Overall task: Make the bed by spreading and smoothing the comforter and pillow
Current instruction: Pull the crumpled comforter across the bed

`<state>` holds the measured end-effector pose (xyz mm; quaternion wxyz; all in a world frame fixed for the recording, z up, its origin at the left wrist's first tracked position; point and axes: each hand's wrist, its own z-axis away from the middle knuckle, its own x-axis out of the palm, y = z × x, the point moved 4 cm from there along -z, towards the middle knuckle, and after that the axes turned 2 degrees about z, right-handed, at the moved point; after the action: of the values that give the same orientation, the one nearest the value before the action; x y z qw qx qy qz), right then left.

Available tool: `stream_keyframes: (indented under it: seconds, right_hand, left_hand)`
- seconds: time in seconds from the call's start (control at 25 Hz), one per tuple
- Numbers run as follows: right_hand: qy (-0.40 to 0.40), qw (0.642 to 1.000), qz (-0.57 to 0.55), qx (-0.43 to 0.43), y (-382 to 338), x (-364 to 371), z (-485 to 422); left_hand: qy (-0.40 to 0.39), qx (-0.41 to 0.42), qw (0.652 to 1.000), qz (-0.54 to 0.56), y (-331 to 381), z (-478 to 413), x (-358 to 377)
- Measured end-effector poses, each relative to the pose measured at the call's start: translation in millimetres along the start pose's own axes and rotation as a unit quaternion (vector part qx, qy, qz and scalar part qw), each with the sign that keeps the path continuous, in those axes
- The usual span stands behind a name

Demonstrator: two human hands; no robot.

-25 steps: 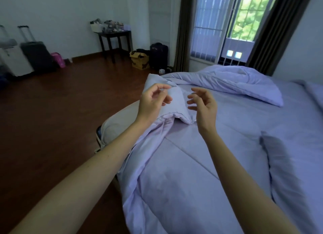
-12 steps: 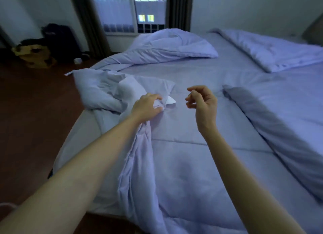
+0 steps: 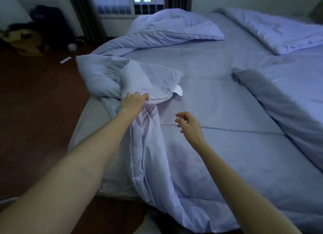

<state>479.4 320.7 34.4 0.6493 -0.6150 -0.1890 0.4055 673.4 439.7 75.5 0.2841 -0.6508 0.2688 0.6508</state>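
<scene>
A pale lilac comforter [image 3: 218,97] lies across the bed, bunched and folded over at its near left corner and rumpled at the far end near the window. My left hand [image 3: 133,101] grips the folded-over corner of the comforter, beside a white tag [image 3: 178,90]. My right hand [image 3: 189,124] hovers just above the comforter to the right, fingers loosely apart, holding nothing. A flat pillow-like fold [image 3: 272,32] lies at the far right of the bed.
The bare mattress edge [image 3: 87,121] shows at the left under the comforter. Dark wooden floor [image 3: 38,97] runs along the left. Dark bags [image 3: 47,22] and a yellowish bag [image 3: 21,41] sit by the curtain and window [image 3: 132,4].
My view has swung from the room toward the bed. My left hand went from loosely open to gripping the comforter's folded corner and pulled it lower left; my right hand dropped lower and opened slightly.
</scene>
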Motion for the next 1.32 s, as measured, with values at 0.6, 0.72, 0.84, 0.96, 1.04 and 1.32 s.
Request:
stream_keyframes:
  seconds: [0.6, 0.72, 0.84, 0.96, 1.04, 1.32]
  right_hand:
    - [-0.241, 0.942, 0.227, 0.056, 70.8, 269.4, 61.3]
    - [-0.223, 0.915, 0.328, 0.069, 80.8, 323.3, 78.2]
    - [-0.219, 0.871, 0.439, -0.013, 83.3, 334.2, 95.3]
    - [-0.128, 0.855, 0.501, 0.044, 101.4, 292.9, 101.6]
    - [-0.089, 0.855, 0.496, 0.122, 113.7, 257.6, 100.2]
    - [-0.121, 0.843, 0.498, 0.165, 116.3, 248.4, 95.5]
  left_hand:
    - [-0.192, -0.337, 0.916, 0.108, -314.5, 258.6, 146.9]
    - [-0.2, -0.239, 0.926, 0.215, -310.5, 225.7, 148.8]
    - [-0.132, -0.101, 0.964, 0.209, -260.8, 159.4, 126.8]
    - [-0.185, 0.037, 0.973, 0.135, -204.8, 119.6, 123.8]
    - [-0.241, 0.088, 0.966, 0.029, -198.1, 114.1, 150.0]
    - [-0.102, 0.018, 0.989, -0.108, -299.0, 149.1, 183.3]
